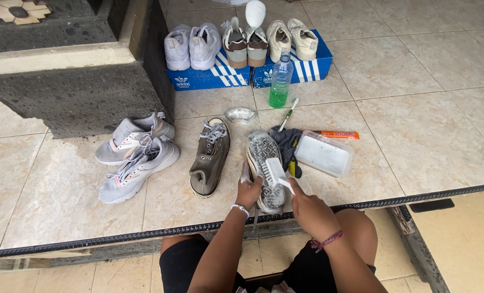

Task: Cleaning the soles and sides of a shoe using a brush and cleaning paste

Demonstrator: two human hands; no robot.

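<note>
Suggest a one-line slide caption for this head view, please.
Left hand steadies upturned shoe; right hand holds white brush on its sole.

Probably a home porch (tiled floor (426, 130)).

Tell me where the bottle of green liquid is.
In the head view, the bottle of green liquid stands upright on the tiled floor, upper centre, just in front of the blue shoe boxes, with a toothbrush lying below it.

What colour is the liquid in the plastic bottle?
Green, in the bottle; seen in the head view.
</note>
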